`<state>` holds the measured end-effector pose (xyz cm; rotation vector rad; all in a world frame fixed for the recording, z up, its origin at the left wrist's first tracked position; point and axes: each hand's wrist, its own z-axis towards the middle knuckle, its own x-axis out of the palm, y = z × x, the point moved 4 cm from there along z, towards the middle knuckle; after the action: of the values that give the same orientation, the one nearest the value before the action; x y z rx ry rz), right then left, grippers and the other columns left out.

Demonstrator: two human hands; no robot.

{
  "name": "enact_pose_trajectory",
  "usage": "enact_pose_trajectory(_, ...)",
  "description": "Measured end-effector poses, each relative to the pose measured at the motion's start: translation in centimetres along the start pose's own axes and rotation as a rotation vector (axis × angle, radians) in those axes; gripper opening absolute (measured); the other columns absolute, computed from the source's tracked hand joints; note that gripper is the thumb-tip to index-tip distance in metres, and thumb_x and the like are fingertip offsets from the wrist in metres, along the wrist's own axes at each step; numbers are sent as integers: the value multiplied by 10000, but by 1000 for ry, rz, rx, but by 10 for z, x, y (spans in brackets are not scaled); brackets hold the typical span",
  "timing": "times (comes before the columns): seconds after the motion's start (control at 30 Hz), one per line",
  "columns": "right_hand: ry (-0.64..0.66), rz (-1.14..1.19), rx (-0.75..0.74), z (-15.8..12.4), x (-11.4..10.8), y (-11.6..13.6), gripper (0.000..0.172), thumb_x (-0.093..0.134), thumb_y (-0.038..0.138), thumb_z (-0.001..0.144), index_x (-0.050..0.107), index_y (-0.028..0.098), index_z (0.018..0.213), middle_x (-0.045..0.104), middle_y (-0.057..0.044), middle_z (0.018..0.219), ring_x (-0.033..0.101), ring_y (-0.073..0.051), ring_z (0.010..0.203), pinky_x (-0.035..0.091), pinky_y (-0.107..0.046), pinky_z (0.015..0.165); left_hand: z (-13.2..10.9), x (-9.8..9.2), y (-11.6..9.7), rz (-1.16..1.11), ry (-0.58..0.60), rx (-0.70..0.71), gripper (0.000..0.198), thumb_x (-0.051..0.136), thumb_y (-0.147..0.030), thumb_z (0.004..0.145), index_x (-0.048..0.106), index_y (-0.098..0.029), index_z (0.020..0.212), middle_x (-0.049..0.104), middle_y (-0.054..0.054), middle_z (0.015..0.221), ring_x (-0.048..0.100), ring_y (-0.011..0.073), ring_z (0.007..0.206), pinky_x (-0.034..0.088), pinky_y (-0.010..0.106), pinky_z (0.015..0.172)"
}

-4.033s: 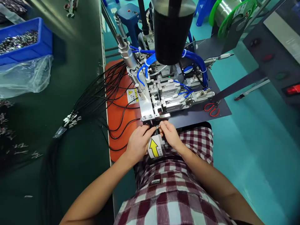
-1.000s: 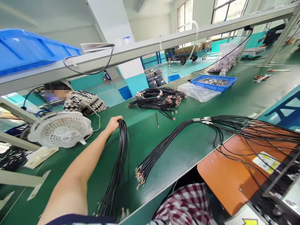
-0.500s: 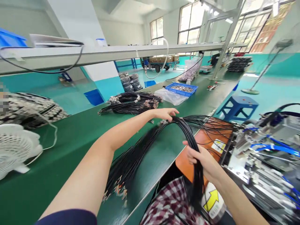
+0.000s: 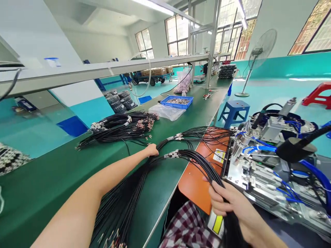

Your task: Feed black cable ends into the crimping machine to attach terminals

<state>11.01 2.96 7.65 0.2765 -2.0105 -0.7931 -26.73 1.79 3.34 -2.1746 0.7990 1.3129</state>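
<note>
A long bundle of black cables (image 4: 134, 187) lies across the green bench (image 4: 51, 179) and arches over its near edge. My left hand (image 4: 151, 150) rests closed on the bundle on the bench top, beside the metal-tipped ends. My right hand (image 4: 229, 202) is wrapped round the hanging part of the same bundle, low at my lap, next to an orange mat (image 4: 196, 179). A second fan of black cables (image 4: 207, 132) spreads from the bench over the orange mat toward the machine.
A metal machine with blue hoses (image 4: 269, 162) stands at the right. Farther along the bench lie a pile of black cables (image 4: 116, 125), a clear plastic bag (image 4: 167, 111) and a blue tray of small parts (image 4: 177, 101). A blue stool (image 4: 234, 110) and a floor fan (image 4: 258, 48) stand beyond.
My left hand has lowered the bundle onto the bench. My right hand has slid down the hanging cables. My view has swung right, bringing the machine fully in.
</note>
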Motion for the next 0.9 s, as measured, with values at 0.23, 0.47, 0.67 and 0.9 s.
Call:
enact_pose_trajectory(0.23, 15, 10, 207, -28, -42, 4, 350, 793, 396, 736, 532, 176, 814, 337, 108, 547, 81, 27, 400, 121, -150, 406, -6, -41, 2, 109, -172, 203, 293, 519, -343, 950, 558, -133, 1150, 638, 46, 948, 625, 130, 744, 548, 303, 675)
enact_pose_trajectory(0.47, -94, -359, 277, -27, -47, 3, 358, 709, 462, 782, 467, 207, 848, 394, 95, 578, 186, 4, 397, 150, -172, 422, -25, -89, -11, 424, -400, 347, 308, 445, -157, 942, 493, -135, 1246, 630, 126, 1056, 649, 238, 923, 503, 429, 832)
enact_pose_trajectory(0.67, -56, -262, 331, -27, -54, -7, 409, 741, 474, 728, 432, 214, 793, 339, 112, 529, 127, 8, 370, 84, -176, 404, -44, -117, -33, 562, -489, 411, 415, 359, -53, 899, 447, -138, 1296, 604, 224, 1107, 644, 330, 1010, 467, 478, 866)
enact_pose_trajectory(0.9, -126, 11, -7, 31, -1, -15, 353, 769, 355, 741, 509, 180, 903, 339, 112, 538, 185, 8, 405, 136, -150, 427, -42, -107, -42, 519, -508, 396, 335, 378, -65, 873, 505, -108, 1180, 655, 203, 995, 671, 319, 944, 497, 443, 818)
